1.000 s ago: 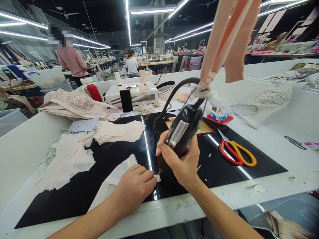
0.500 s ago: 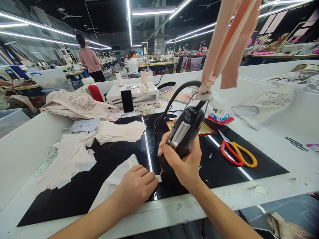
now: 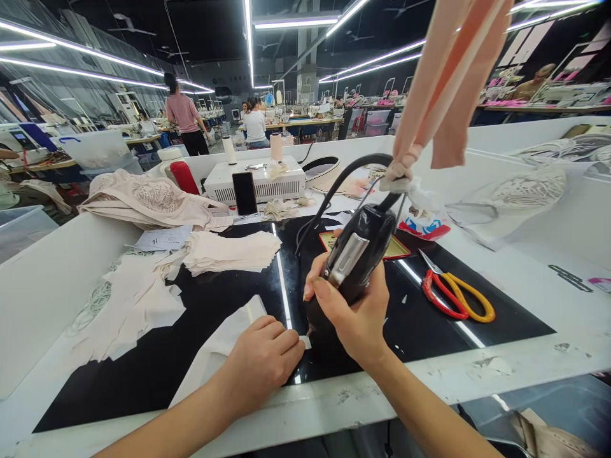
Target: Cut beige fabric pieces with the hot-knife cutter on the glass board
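Two hands work at the black board (image 3: 214,299). On it, the pale cloth (image 3: 203,359) could creep if the left hand (image 3: 263,356), curled shut over its end, presses too lightly. The right hand (image 3: 360,318) is wrapped round the black tool (image 3: 375,232); a snagging cord (image 3: 370,159) could jerk it into those close left fingers. From here I can't make out a brand; the paper slip's (image 3: 165,239) handwritten mark looks like an upside-down 16, its print too small.

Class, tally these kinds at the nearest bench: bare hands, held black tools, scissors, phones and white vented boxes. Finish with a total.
Bare hands: 2, left hand and right hand
Black tool: 1
Scissors: 1 pair
Phone: 1
White vented box: 1
Total: 6
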`<state>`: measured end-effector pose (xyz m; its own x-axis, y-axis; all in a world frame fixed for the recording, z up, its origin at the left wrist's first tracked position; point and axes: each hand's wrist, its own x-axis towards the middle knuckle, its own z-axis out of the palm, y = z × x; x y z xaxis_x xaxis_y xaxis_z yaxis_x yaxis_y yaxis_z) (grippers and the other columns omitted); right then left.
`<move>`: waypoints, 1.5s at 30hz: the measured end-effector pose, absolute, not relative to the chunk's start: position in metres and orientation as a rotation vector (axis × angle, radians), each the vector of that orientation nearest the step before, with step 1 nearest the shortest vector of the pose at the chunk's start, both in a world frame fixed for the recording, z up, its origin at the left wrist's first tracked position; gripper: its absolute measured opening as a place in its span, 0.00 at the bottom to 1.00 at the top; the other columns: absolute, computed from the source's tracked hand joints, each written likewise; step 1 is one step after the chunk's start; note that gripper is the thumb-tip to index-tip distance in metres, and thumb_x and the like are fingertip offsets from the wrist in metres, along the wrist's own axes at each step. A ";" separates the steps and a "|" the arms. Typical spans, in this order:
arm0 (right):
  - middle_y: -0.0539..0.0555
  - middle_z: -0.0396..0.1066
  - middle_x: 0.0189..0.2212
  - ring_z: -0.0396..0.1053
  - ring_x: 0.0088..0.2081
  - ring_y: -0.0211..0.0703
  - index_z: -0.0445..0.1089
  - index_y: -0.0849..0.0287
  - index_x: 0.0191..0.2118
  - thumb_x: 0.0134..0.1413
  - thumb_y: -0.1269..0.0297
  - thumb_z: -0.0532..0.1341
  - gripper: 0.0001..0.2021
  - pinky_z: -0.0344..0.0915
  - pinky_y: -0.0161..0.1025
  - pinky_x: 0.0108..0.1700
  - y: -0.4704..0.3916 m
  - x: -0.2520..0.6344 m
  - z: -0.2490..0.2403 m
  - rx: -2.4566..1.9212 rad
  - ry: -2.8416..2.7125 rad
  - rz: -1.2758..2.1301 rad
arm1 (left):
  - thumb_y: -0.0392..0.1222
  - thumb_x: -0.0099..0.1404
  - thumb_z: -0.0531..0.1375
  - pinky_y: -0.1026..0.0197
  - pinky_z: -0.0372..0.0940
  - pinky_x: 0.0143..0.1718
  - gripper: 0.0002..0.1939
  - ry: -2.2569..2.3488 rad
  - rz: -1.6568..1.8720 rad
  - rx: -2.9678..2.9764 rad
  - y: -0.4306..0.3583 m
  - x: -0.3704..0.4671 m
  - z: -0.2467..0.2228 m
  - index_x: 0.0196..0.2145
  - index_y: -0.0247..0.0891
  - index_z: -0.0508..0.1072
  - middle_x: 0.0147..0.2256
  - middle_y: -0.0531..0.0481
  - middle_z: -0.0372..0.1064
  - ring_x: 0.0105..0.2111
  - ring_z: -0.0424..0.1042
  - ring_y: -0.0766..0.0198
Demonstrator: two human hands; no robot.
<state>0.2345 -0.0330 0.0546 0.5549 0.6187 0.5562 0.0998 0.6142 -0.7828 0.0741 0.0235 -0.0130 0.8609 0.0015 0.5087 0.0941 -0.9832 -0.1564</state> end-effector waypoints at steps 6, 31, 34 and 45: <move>0.44 0.72 0.31 0.72 0.26 0.36 0.62 0.50 0.43 0.53 0.67 0.70 0.17 0.73 0.37 0.28 -0.034 0.235 0.052 -0.912 -0.975 0.362 | 0.30 0.79 0.52 0.55 0.57 0.33 0.16 -0.078 -0.782 -2.862 0.022 0.075 -0.013 0.32 0.37 0.70 0.27 0.54 0.64 0.27 0.61 0.61; 0.44 0.73 0.29 0.71 0.24 0.37 0.64 0.50 0.46 0.55 0.68 0.69 0.17 0.73 0.38 0.28 -0.038 0.237 0.051 -0.884 -0.915 0.360 | 0.28 0.78 0.51 0.56 0.60 0.32 0.15 -0.141 -0.717 -2.871 0.019 0.072 -0.012 0.33 0.38 0.68 0.28 0.53 0.65 0.27 0.63 0.62; 0.43 0.73 0.29 0.71 0.23 0.36 0.63 0.50 0.48 0.55 0.69 0.69 0.19 0.73 0.36 0.26 -0.043 0.236 0.054 -0.859 -0.918 0.375 | 0.28 0.78 0.51 0.56 0.60 0.32 0.14 -0.136 -0.685 -2.897 0.019 0.070 -0.012 0.35 0.37 0.69 0.29 0.53 0.66 0.28 0.65 0.61; 0.44 0.74 0.30 0.72 0.23 0.35 0.63 0.50 0.44 0.56 0.71 0.68 0.16 0.74 0.36 0.26 -0.045 0.234 0.048 -0.859 -0.925 0.374 | 0.31 0.79 0.53 0.55 0.59 0.32 0.10 -0.144 -0.757 -2.919 0.021 0.071 -0.020 0.39 0.36 0.72 0.30 0.53 0.69 0.29 0.67 0.60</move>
<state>0.2342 -0.0447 0.0479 0.5699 0.6178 0.5418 0.0685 0.6214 -0.7805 0.0711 0.0209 -0.0197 0.8703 0.0611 0.4888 0.1223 -0.9880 -0.0942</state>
